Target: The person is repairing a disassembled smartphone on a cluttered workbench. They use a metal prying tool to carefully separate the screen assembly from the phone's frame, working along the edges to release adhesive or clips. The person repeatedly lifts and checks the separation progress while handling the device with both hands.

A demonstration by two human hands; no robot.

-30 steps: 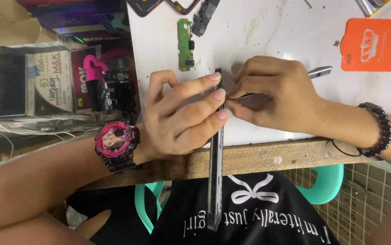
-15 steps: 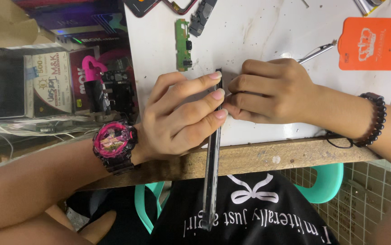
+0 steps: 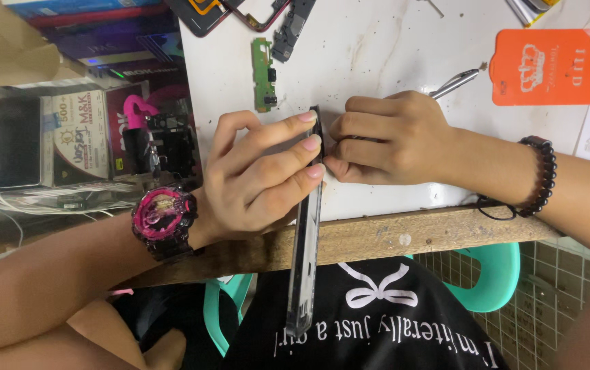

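I see the white table [image 3: 391, 55] filling the top of the view, its wooden edge running across the middle. At centre a thin phone panel [image 3: 306, 226] stands on its edge, its upper end on the table and its lower end hanging out past the wooden edge toward six o'clock. My left hand [image 3: 260, 171] grasps it from nine o'clock, fingertips pressed flat along its side. My right hand [image 3: 384, 140] is clenched at the panel's upper end from three o'clock, pinching a slim metal tool [image 3: 456, 82] whose handle points to two o'clock; its tip is hidden.

By my reading the phone is already opened up: a green board [image 3: 262, 74] lies loose at twelve o'clock and a bare frame [image 3: 226, 14] near eleven. The panel looks dark, glossy and unbent. How much of it is worked loose I cannot tell.
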